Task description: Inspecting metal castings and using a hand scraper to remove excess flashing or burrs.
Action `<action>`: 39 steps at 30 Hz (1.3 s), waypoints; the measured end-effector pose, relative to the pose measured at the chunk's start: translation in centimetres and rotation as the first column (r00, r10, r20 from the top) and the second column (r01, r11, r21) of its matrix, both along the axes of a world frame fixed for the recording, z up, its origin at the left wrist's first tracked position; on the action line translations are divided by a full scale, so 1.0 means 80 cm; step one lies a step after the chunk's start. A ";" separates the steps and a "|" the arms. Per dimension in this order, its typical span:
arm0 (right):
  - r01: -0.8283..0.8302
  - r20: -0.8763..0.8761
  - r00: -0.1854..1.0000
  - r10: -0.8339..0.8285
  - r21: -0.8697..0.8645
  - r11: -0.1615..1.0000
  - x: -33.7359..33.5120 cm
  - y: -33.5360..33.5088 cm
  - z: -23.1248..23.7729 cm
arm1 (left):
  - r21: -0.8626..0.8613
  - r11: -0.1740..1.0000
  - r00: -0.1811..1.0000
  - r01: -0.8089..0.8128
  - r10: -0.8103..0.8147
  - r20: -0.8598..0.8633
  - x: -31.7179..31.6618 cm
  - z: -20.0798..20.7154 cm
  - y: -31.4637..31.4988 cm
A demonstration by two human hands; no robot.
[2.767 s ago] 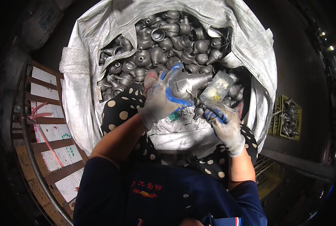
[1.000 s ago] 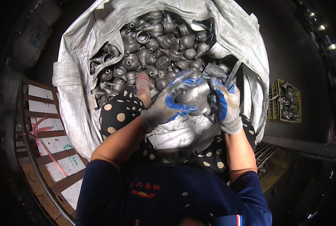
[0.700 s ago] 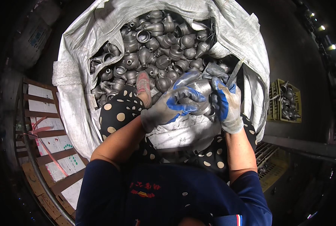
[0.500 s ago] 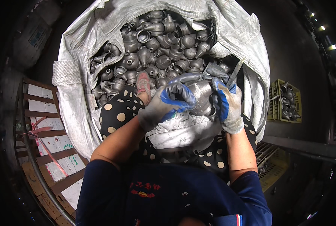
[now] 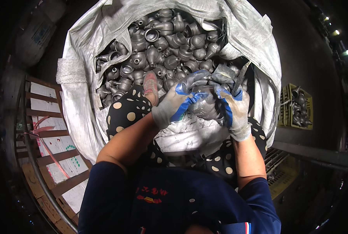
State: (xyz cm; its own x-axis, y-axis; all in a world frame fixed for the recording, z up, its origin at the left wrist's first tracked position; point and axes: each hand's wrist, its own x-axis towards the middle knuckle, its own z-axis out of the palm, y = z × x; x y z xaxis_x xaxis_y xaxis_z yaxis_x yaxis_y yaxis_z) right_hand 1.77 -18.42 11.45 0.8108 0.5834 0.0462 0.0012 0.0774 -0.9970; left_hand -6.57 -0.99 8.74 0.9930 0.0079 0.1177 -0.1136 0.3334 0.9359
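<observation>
Both my gloved hands meet in front of me over my lap. My left hand, in a grey glove with blue fingertips, wraps around a rounded grey metal casting. My right hand presses against the same casting from the right and also pinches a thin dark tool that sticks up past the fingers. A big white woven bag lies open just beyond my hands, filled with several similar grey castings. Part of the held casting is hidden by my fingers.
A wooden pallet with white sheets lies at my left. A yellow-green crate holding more castings stands at the right. My knees in black polka-dot trousers and a pink shoe rest against the bag. The surroundings are dark.
Earlier my right hand held a clear packet and my hands were apart. Since then they have closed together on the casting, and my left fingers have shifted over its top.
</observation>
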 end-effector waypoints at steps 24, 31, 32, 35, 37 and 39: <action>-0.021 0.117 0.993 0.021 -0.001 1.000 0.004 -0.007 0.011 | 0.288 0.958 1.000 -0.002 -0.003 0.017 0.003 -0.019 0.001; 0.047 -0.197 0.980 -0.028 0.094 0.994 0.002 -0.003 0.024 | 0.151 0.988 0.999 0.026 -0.030 0.023 0.006 -0.014 0.008; 0.059 -0.268 0.963 -0.040 0.062 0.996 0.001 -0.004 0.030 | 0.152 0.988 0.999 0.025 -0.029 0.024 0.004 -0.018 0.009; 0.100 -0.322 0.945 -0.054 0.130 0.986 0.002 0.000 0.017 | 0.090 0.996 0.999 0.007 -0.003 -0.035 0.001 -0.026 0.011; 0.072 -0.072 0.995 -0.063 0.130 0.989 0.006 -0.003 0.001 | 0.555 0.832 0.994 -0.003 -0.059 0.092 0.005 -0.016 0.006; 0.083 -0.197 0.979 -0.056 0.135 0.987 0.008 -0.003 0.006 | 0.505 0.862 0.997 -0.039 -0.003 0.082 0.006 -0.011 -0.002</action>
